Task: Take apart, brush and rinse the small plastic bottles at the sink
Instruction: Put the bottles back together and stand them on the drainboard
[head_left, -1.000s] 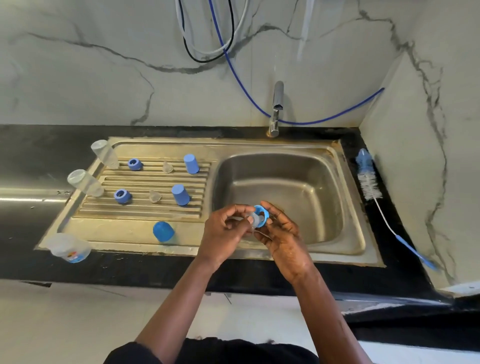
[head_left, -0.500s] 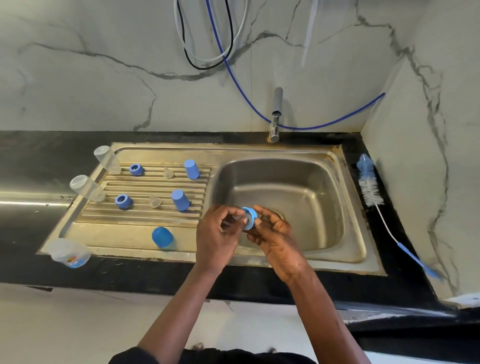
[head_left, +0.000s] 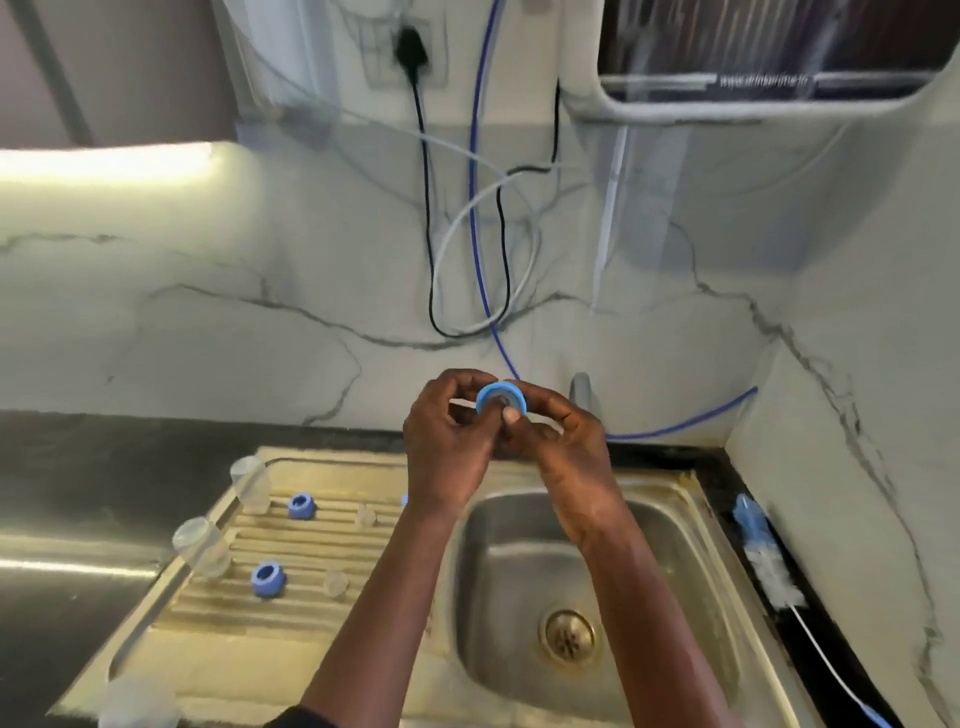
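Note:
Both my hands are raised above the back edge of the sink, close to the camera. My right hand (head_left: 563, 441) grips a blue bottle ring (head_left: 501, 397), its thumb pressed at the ring's hole. My left hand (head_left: 447, 441) pinches at the ring's left side with curled fingers; whether a clear teat sits between them I cannot tell. On the ribbed drainboard (head_left: 223, 618) lie two clear bottles (head_left: 202, 545) (head_left: 251, 483), two blue rings (head_left: 268, 578) (head_left: 301, 505) and two small clear teats (head_left: 335, 582) (head_left: 365, 514). My left forearm hides the blue caps.
The steel sink basin (head_left: 519, 571) with its brass drain (head_left: 567, 635) lies under my forearms. A bottle brush (head_left: 768, 561) lies on the black counter at the right. The tap (head_left: 582, 389) stands behind my right hand. Cables and a blue hose (head_left: 475, 208) hang on the marble wall.
My hands have lifted the blue ring from over the basin up toward my face. The camera has tilted upward, showing more wall and less of the counter's front.

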